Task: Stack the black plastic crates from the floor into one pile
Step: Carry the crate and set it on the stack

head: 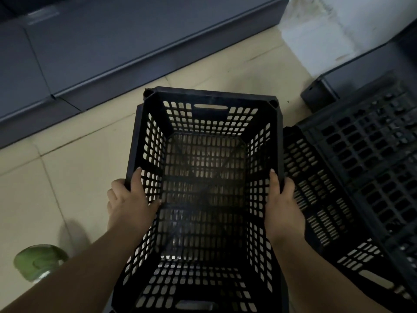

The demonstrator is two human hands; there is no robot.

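Note:
A black plastic crate (pixel 204 98) with slotted walls and floor fills the middle of the view, its open top facing me. My left hand (pixel 127 199) grips its left rim, thumb inside the wall. My right hand (pixel 283 199) grips its right rim the same way. To the right lies another black crate (pixel 370 154), turned so its gridded base faces up, with its slotted side wall (pixel 316 199) close beside the held crate. Whether the held crate rests on the floor or hangs above it I cannot tell.
The floor is pale beige tile (pixel 67 177). A dark grey cabinet base (pixel 90 53) runs along the far left. A white block (pixel 327 30) stands at the far right corner. A green round lidded jar (pixel 38 262) sits on the floor by my left forearm.

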